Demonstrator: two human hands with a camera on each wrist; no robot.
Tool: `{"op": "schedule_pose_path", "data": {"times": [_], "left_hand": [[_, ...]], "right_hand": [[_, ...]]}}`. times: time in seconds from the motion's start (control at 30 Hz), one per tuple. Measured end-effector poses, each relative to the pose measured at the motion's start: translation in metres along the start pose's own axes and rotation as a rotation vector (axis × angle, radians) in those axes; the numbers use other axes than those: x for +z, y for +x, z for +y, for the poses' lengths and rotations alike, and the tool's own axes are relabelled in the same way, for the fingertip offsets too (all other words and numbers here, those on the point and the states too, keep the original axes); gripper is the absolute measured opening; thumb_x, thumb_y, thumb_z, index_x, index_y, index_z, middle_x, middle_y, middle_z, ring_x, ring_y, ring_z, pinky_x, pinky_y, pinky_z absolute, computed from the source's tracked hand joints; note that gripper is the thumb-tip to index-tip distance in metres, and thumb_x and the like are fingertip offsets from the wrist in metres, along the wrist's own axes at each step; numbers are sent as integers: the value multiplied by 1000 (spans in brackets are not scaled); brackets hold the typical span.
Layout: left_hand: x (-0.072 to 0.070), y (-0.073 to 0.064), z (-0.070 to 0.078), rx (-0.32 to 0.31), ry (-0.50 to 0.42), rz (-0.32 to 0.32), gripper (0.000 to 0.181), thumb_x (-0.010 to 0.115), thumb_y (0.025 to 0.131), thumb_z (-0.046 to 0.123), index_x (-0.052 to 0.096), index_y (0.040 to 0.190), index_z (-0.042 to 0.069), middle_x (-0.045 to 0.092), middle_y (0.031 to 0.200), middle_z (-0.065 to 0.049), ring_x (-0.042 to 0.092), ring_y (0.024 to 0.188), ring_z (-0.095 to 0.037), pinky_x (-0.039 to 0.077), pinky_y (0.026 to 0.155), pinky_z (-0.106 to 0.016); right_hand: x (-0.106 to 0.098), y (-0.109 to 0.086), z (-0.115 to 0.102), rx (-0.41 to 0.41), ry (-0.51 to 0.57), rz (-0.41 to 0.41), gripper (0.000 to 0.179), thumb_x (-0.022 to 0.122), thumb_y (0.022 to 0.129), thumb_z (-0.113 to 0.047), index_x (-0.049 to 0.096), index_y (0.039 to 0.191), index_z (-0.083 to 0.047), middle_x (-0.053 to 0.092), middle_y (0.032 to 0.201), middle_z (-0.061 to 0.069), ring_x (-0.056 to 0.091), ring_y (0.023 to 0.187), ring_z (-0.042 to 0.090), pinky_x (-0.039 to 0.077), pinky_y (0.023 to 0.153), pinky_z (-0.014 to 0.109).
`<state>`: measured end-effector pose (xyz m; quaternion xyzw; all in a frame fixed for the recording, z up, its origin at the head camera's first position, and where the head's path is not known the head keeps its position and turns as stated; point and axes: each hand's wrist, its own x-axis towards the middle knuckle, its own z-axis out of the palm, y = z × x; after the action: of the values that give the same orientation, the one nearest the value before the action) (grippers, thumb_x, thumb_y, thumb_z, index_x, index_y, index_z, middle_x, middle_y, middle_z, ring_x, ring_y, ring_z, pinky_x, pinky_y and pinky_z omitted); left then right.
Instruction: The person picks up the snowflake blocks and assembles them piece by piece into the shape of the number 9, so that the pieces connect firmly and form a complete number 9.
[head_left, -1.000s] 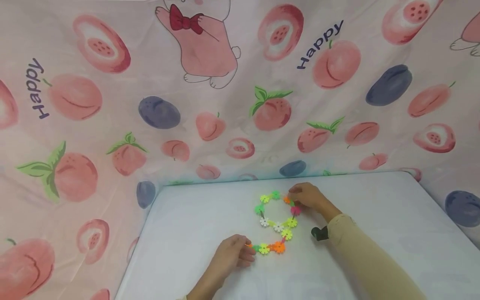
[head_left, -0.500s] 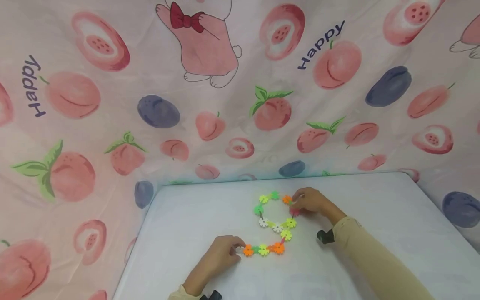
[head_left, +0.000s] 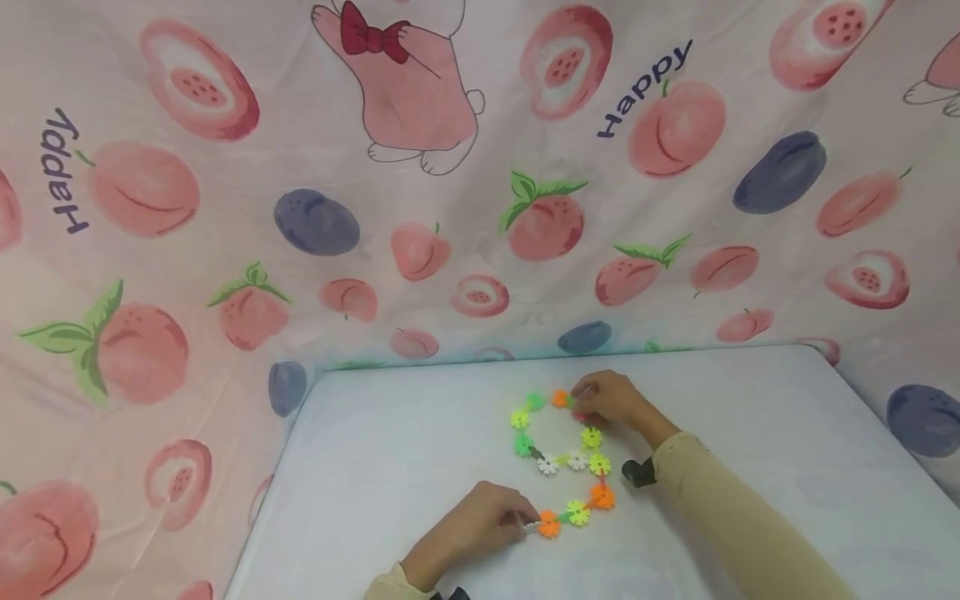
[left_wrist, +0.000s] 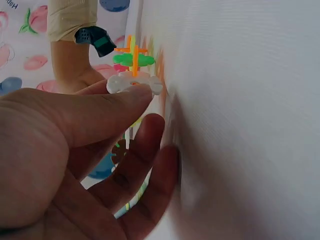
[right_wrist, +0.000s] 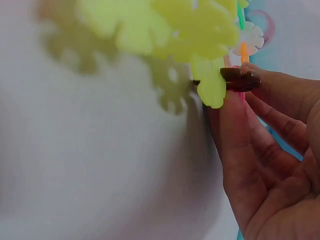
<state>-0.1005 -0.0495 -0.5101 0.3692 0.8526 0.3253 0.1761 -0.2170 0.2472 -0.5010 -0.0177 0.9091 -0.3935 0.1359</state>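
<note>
A chain of interlocking plastic snowflake discs point(head_left: 577, 512) lies on the white table, in orange, yellow, green, white and pink. Its far part bends into a ring, and a tail curves toward the person. At the tail's near end my left hand point(head_left: 487, 518) pinches a white disc point(left_wrist: 134, 83) between thumb and fingers, beside an orange disc point(head_left: 550, 523). My right hand point(head_left: 613, 400) grips the ring at its upper right, partly covering a pink disc. In the right wrist view its fingertips hold the chain at a dark brown disc point(right_wrist: 241, 79), below yellow discs point(right_wrist: 210, 30).
The white table point(head_left: 390, 450) reaches back to a pink fruit-print cloth point(head_left: 450, 200) hung behind and to the left. A dark wrist device point(head_left: 639, 472) sits under the right sleeve point(head_left: 735, 500).
My left hand first slid left to the white end disc, then moved right and nearer with it. The tail swung right, and the ring turned and shifted slightly; the right hand stayed on it.
</note>
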Motion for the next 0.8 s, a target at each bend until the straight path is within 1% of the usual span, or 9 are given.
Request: {"op": "schedule_pose_path", "data": {"times": [0.07, 0.17, 0.27, 0.33, 0.37, 0.43, 0.57, 0.7, 0.8], "left_hand": [[0, 3, 4, -25, 22, -17, 23, 75, 89, 4, 79, 107, 19, 76, 98, 13, 58, 78, 9, 50, 73, -12], [-1, 4, 7, -81, 35, -38, 25, 74, 90, 4, 78, 107, 20, 75, 99, 15, 60, 83, 7, 51, 76, -15], [-2, 3, 7, -117, 52, -40, 27, 73, 88, 1, 77, 106, 21, 74, 97, 15, 63, 87, 3, 52, 78, -17], [-2, 2, 7, -134, 60, -36, 28, 72, 87, -1, 77, 105, 21, 74, 96, 15, 63, 86, 2, 52, 77, -18], [-3, 1, 7, -137, 65, -33, 28, 72, 86, -1, 77, 104, 21, 73, 95, 15, 63, 85, 2, 52, 76, -18], [-3, 0, 7, -149, 44, -34, 29, 72, 85, -2, 77, 103, 21, 72, 92, 15, 60, 81, 3, 52, 74, -18], [-2, -3, 7, -148, 16, -43, 28, 75, 85, 0, 77, 103, 21, 71, 90, 16, 57, 76, 5, 50, 71, -16], [0, -4, 7, -131, 18, -42, 26, 75, 85, 2, 77, 103, 21, 71, 89, 16, 57, 75, 6, 50, 71, -16], [1, -6, 6, -130, 2, -39, 26, 76, 85, 3, 76, 104, 21, 70, 90, 17, 58, 77, 6, 51, 73, -16]], "right_hand": [[2, 1, 0, -11, -7, 8, 28, 79, 87, -21, 75, 112, -8, 74, 94, 6, 65, 73, 15, 53, 67, 30], [4, 2, 0, -9, -6, 16, 27, 79, 87, -21, 75, 111, -9, 74, 94, 6, 66, 72, 15, 53, 66, 30], [6, 2, 1, -2, 4, 23, 25, 79, 88, -20, 75, 110, -9, 75, 94, 5, 67, 71, 15, 54, 65, 30], [7, 1, 1, 4, 9, 25, 25, 78, 88, -20, 75, 110, -9, 75, 93, 5, 67, 71, 14, 54, 64, 30], [7, 1, 1, 11, 16, 27, 25, 78, 88, -20, 75, 110, -9, 75, 93, 6, 67, 71, 14, 54, 64, 30], [7, 0, 1, 17, 21, 26, 25, 77, 89, -19, 75, 111, -8, 75, 94, 6, 68, 71, 14, 55, 64, 29], [7, -1, 2, 22, 30, 27, 27, 77, 89, -19, 74, 112, -7, 75, 95, 8, 68, 71, 14, 55, 64, 30], [7, -1, 3, 16, 29, 21, 28, 77, 89, -20, 74, 113, -6, 75, 96, 8, 68, 72, 14, 55, 64, 30], [7, -2, 5, 31, 25, 24, 29, 77, 89, -22, 74, 114, -8, 75, 98, 7, 68, 75, 14, 56, 68, 30]]}}
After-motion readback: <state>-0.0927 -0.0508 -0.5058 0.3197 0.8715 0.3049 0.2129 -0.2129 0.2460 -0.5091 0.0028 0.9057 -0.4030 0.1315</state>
